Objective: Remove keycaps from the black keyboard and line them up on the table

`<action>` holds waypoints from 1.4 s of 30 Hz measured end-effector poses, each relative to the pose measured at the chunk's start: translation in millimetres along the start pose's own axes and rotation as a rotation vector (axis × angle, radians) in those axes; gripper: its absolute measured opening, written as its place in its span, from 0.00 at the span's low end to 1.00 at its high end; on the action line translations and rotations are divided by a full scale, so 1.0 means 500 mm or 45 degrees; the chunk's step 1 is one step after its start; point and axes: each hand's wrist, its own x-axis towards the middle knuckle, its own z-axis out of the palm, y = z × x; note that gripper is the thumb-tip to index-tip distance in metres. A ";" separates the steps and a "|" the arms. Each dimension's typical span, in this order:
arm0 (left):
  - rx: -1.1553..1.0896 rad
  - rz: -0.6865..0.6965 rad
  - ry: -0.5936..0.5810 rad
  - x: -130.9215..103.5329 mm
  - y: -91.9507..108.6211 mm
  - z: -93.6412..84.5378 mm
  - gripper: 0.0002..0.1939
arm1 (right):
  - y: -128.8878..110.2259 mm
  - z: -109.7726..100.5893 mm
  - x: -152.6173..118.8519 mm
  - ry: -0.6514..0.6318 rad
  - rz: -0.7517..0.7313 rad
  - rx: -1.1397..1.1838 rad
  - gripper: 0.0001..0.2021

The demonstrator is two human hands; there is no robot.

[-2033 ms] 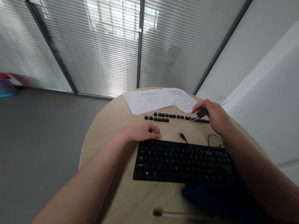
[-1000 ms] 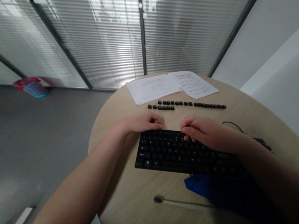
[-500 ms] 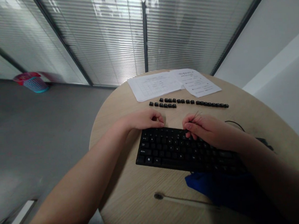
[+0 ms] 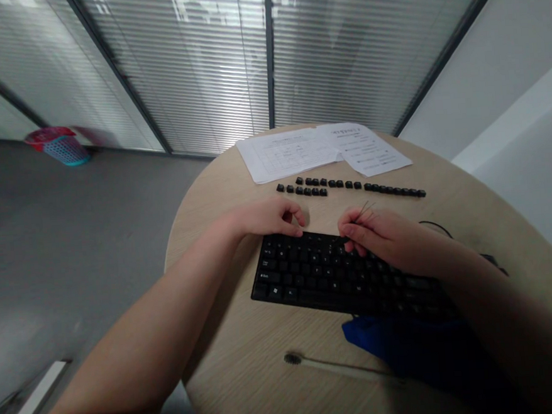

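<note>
A black keyboard (image 4: 304, 274) lies on the round wooden table, some of its top-row keys gone. At its back edge rests my left hand (image 4: 276, 216), fingers curled and closed, the thumb along the edge. My right hand (image 4: 372, 232) is closed over the keyboard's upper middle. Pinched in it is a thin wire keycap puller (image 4: 364, 209); its wires stick up past the fingers, and its lower end is mostly hidden. Behind the keyboard, loose black keycaps (image 4: 393, 190) stand in two rows. My right forearm covers the keyboard's right part.
Printed papers (image 4: 295, 152) lie at the table's far side. A brush (image 4: 334, 367) with dark bristles lies in front, beside a blue cloth (image 4: 374, 334). A black cable (image 4: 435, 225) curves at the right. On the floor at far left stands a basket (image 4: 66, 150).
Both hands stay in nearly the same place, with the same hold. The whole view has shifted slightly; the keycaps and keyboard look unchanged.
</note>
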 end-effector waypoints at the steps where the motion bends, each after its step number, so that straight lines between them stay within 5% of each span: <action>1: 0.000 -0.009 -0.003 0.000 0.001 0.000 0.16 | -0.002 0.000 0.000 0.001 -0.006 -0.016 0.14; 15: -0.025 0.009 0.012 -0.001 -0.004 0.000 0.15 | -0.001 0.009 0.013 -0.035 -0.050 -0.037 0.15; 42: -0.150 0.012 -0.034 0.005 -0.013 0.004 0.13 | 0.022 0.049 0.017 0.412 -0.241 -0.203 0.16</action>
